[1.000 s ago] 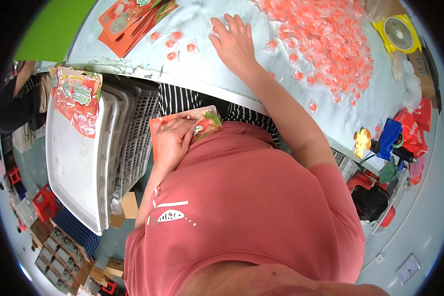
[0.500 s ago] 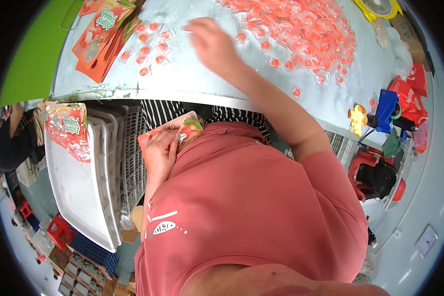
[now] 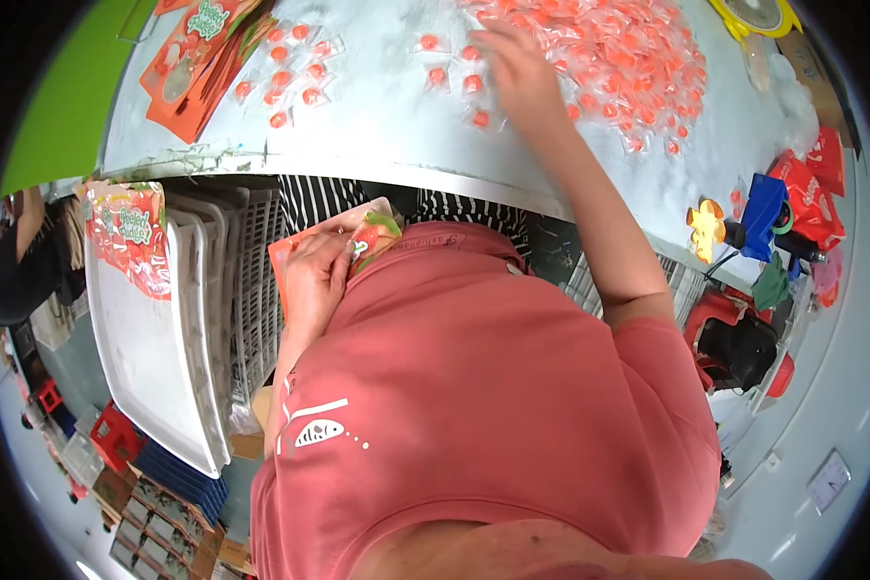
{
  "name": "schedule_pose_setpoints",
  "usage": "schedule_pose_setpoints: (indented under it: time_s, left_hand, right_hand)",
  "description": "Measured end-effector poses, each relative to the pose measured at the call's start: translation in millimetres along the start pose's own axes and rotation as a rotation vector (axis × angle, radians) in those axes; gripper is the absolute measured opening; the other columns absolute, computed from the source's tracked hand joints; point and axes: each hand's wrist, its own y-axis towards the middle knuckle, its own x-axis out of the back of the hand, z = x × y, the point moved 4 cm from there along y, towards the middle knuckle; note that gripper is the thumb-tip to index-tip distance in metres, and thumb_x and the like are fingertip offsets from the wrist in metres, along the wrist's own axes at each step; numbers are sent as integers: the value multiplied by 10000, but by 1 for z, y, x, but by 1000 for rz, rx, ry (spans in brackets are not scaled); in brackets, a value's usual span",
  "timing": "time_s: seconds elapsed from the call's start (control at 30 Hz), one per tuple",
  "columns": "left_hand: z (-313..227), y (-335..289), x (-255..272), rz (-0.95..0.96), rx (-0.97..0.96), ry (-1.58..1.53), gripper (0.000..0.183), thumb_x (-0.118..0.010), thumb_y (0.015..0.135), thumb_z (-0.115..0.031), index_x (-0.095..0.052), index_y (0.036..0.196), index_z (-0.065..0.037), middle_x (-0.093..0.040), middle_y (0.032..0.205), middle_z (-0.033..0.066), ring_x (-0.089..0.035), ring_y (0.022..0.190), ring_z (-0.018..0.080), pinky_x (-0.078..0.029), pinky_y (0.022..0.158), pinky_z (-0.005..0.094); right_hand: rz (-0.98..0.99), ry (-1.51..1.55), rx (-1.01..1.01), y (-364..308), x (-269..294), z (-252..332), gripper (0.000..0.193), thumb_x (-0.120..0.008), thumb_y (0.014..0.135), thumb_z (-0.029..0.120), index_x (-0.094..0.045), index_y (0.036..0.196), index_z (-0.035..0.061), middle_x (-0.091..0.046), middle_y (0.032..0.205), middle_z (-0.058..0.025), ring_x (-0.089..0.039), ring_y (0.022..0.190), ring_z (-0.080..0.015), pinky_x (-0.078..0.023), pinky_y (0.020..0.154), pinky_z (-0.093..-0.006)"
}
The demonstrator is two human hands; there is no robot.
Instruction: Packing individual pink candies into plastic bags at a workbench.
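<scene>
My right hand reaches over the pale worktop, fingers stretched out and apart. Its fingertips are beside a small group of individually wrapped red candies; whether they touch one is hard to tell. Just right of the hand spreads a large heap of the same candies. Down at my waist, my left hand is closed on a red-orange candy pouch with a green and fruit print, held against my shirt below the table edge. Farther left on the worktop lies another loose cluster of wrapped candies.
A stack of flat printed pouches lies at the worktop's left. Below stand white plastic trays, a filled pouch on them. At right are a blue device, red bags and a yellow fan.
My right hand has moved right, toward the heap. Several candies now lie apart from the heap, just left of that hand. My left hand keeps its hold on the pouch.
</scene>
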Motion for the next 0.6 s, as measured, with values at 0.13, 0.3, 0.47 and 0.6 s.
schedule_pose_setpoints:
  time_s: [0.13, 0.3, 0.47, 0.6]
  left_hand:
    - [0, -3, -1, -19, 13, -20, 97, -672, 860, -77, -718, 930, -28, -702, 922, 148, -667, 924, 322, -513, 786, 396]
    - [-3, 3, 0, 55, 19, -31, 94, -667, 866, -80, -719, 928, -33, -702, 910, 117, -667, 899, 302, -511, 779, 391]
    - [-7, 0, 1, 49, -2, -20, 86, -667, 862, -80, -722, 915, -43, -699, 876, 85, -663, 845, 275, -507, 738, 368]
    - [-9, -1, 1, 32, -5, -9, 90, -671, 856, -84, -727, 917, -50, -700, 870, 80, -662, 844, 271, -508, 732, 367]
  right_hand:
    - [-29, 102, -300, -20, 31, -15, 236, -601, 912, 89, -689, 1128, 50, -638, 1118, -107, -615, 1009, -203, -509, 835, -308]
    - [154, -70, -174, -17, 15, -8, 441, -728, 829, 189, -634, 1238, 51, -590, 1144, -105, -612, 930, -199, -511, 791, -301]
    - [402, -192, -227, 8, -6, -5, 789, -829, 713, 350, -526, 1361, 16, -525, 1251, -153, -615, 957, -248, -514, 841, -346]
    - [454, -257, -162, 18, -24, -23, 861, -835, 689, 385, -499, 1384, 4, -506, 1292, -191, -603, 1083, -298, -498, 926, -387]
